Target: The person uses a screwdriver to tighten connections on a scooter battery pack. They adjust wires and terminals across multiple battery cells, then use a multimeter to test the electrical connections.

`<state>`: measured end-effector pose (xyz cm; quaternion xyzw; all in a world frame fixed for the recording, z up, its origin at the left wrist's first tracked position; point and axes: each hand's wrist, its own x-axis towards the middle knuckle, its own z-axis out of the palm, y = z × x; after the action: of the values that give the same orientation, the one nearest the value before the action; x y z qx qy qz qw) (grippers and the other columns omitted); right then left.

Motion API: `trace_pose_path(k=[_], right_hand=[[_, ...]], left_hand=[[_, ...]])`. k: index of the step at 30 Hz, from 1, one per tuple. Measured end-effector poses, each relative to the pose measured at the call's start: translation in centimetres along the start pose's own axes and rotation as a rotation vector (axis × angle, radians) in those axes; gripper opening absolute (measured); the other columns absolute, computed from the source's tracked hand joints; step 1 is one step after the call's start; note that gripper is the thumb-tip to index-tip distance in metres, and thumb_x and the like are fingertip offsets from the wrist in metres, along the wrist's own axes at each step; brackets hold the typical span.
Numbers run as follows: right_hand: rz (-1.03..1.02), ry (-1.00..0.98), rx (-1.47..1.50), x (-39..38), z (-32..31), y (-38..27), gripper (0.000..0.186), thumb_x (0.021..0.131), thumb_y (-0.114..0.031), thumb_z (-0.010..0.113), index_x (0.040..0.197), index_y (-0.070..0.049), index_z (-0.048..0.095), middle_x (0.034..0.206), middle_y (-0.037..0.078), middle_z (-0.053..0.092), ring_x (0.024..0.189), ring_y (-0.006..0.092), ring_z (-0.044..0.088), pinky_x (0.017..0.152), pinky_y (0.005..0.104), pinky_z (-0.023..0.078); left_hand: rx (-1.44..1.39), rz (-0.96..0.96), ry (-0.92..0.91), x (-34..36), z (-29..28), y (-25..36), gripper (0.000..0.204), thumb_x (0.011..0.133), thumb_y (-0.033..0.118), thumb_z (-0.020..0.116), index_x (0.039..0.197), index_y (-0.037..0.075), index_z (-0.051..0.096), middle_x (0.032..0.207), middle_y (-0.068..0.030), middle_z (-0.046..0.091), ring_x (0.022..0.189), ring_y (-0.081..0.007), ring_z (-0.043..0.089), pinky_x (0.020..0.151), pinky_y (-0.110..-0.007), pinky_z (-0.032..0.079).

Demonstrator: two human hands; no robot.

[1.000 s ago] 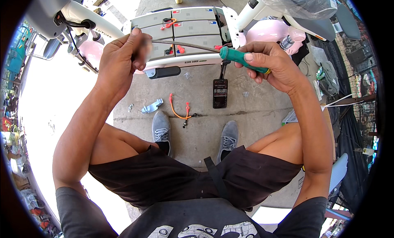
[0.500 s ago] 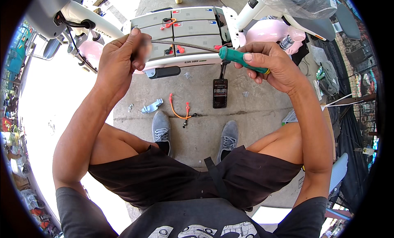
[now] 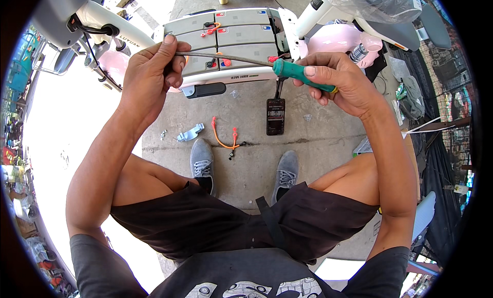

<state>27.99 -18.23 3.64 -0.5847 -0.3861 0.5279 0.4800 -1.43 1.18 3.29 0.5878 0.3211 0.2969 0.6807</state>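
My right hand is closed around the green handle of a screwdriver. The shaft runs leftward, tilted slightly, over the near row of grey batteries. At its tip, my left hand pinches with thumb and fingers; whatever sits between them is hidden by the fingertips. Below the hands, the batteries lie in two columns inside the white frame of a scooter, with red and black terminal caps. One short orange cable joins two terminals at the back.
On the concrete lie a loose orange cable with red and black ends, a blue-grey metal bracket and small screws. A phone stands before the frame. Pink-and-white scooter parts flank it. My shoes are beneath.
The screwdriver has shifted slightly left, its tip closer to my left fingers. The left fingers, blurred before, are now still. My right hand keeps its grip.
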Motion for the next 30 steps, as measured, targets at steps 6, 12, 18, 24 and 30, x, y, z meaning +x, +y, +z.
trace_pose_path(k=[6,12,18,24,30], right_hand=[[-0.007,-0.001,0.015,-0.09,0.19,-0.16,0.04,0.091,-0.023,0.076,0.118,0.005,0.065,0.096,0.014,0.073,0.065,0.0083,0.062,0.053,0.0221,0.05],[-0.005,0.007,0.013,-0.13,0.26,-0.21,0.042,0.091,-0.023,0.077,0.118,0.006,0.065,0.096,0.014,0.073,0.066,0.0081,0.061,0.053,0.022,0.05],[-0.002,0.011,0.033,-0.11,0.22,-0.13,0.043,0.092,-0.025,0.076,0.12,0.007,0.064,0.097,0.014,0.073,0.067,0.0078,0.061,0.054,0.0215,0.05],[-0.01,-0.005,0.069,-0.19,0.06,-0.18,0.043,0.092,-0.024,0.075,0.121,0.005,0.065,0.098,0.014,0.073,0.066,0.0078,0.061,0.053,0.0216,0.05],[-0.01,0.003,0.094,-0.33,0.31,-0.49,0.042,0.092,-0.023,0.075,0.121,0.005,0.065,0.098,0.014,0.073,0.066,0.008,0.06,0.053,0.0217,0.05]], left_hand=[[-0.041,0.019,0.002,0.01,-0.06,-0.02,0.042,0.109,0.036,0.054,0.108,-0.003,0.069,0.069,0.0001,0.057,0.056,-0.0084,0.047,0.055,-0.022,0.04],[-0.036,0.002,0.008,-0.21,0.02,0.35,0.041,0.112,0.031,0.048,0.111,-0.004,0.068,0.072,-0.0002,0.057,0.059,-0.0089,0.045,0.059,-0.024,0.041],[-0.076,-0.008,-0.019,-0.39,-0.04,0.7,0.036,0.112,0.023,0.044,0.113,-0.005,0.068,0.075,-0.0009,0.056,0.061,-0.0098,0.044,0.061,-0.025,0.04],[-0.127,0.0,-0.065,-0.3,-0.36,0.67,0.035,0.112,0.023,0.045,0.114,-0.004,0.067,0.076,-0.001,0.056,0.061,-0.009,0.042,0.061,-0.025,0.039],[-0.189,0.023,-0.115,-0.14,-0.8,0.52,0.035,0.112,0.024,0.046,0.115,-0.005,0.066,0.076,-0.0007,0.056,0.06,-0.008,0.039,0.062,-0.025,0.037]])
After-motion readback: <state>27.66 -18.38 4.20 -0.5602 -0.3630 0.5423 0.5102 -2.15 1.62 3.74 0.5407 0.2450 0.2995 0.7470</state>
